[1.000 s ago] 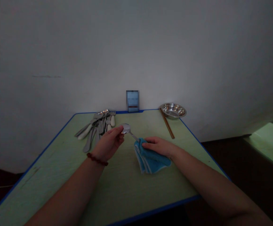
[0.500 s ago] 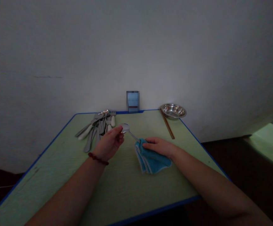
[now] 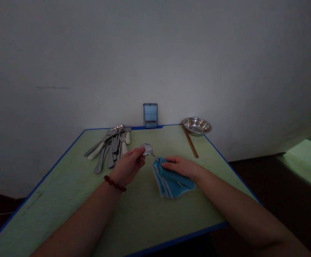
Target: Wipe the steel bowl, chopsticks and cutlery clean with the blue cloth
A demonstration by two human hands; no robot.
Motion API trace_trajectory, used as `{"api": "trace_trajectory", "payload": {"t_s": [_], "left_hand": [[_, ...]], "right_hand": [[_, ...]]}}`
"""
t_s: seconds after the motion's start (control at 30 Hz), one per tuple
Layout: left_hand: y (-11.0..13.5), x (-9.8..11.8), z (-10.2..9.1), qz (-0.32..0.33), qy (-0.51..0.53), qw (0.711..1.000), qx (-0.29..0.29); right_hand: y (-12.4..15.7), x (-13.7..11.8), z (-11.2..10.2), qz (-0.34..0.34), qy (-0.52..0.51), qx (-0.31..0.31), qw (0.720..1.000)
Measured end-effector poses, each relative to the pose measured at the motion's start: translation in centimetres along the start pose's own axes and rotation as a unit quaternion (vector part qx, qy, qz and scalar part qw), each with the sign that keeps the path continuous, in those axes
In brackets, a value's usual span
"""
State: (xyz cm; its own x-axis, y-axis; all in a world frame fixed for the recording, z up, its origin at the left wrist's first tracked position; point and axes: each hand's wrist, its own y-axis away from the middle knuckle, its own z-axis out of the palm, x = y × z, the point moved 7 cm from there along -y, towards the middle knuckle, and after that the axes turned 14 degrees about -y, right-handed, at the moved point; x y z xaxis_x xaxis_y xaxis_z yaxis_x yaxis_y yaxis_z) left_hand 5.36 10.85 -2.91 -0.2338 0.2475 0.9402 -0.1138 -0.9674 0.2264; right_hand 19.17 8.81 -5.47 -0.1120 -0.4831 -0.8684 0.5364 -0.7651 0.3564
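A metal spoon (image 3: 148, 149) is held by the edge of its bowl between the thumb and fingers of my left hand (image 3: 130, 163). Its handle runs right and down into a folded blue cloth (image 3: 173, 182) with pale edges. My right hand (image 3: 181, 166) is closed on the cloth, wrapped around the spoon's handle. Most of the handle is hidden in the folds; a thin bright piece, perhaps its end, shows at the cloth's lower right. Left of my left hand lies a pile of forks, spoons and knives (image 3: 111, 146), some with white handles.
Brown chopsticks (image 3: 190, 141) lie at the table's back right beside a shiny metal bowl (image 3: 197, 126). A phone-like device (image 3: 150, 115) with a lit screen leans on the wall at the back edge. The pale green table (image 3: 144, 221) has a blue rim.
My left hand has moved a little right, pushing the spoon further into the cloth, so less handle shows between bowl and cloth. My right hand and the cloth have barely moved.
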Motion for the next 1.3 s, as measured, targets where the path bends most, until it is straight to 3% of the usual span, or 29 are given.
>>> {"api": "trace_trajectory", "payload": {"t_s": [0.63,1.3], "left_hand": [[-1.2,1.7,-3.0,0.055,0.076,0.995,0.044],[-1.0,0.8,-1.8,0.027,0.047,0.998,0.015]], "right_hand": [[0.1,0.1,-0.1,0.011,0.014,0.005,1.0],[-0.1,0.2,-0.2,0.006,0.018,-0.002,1.0]]}}
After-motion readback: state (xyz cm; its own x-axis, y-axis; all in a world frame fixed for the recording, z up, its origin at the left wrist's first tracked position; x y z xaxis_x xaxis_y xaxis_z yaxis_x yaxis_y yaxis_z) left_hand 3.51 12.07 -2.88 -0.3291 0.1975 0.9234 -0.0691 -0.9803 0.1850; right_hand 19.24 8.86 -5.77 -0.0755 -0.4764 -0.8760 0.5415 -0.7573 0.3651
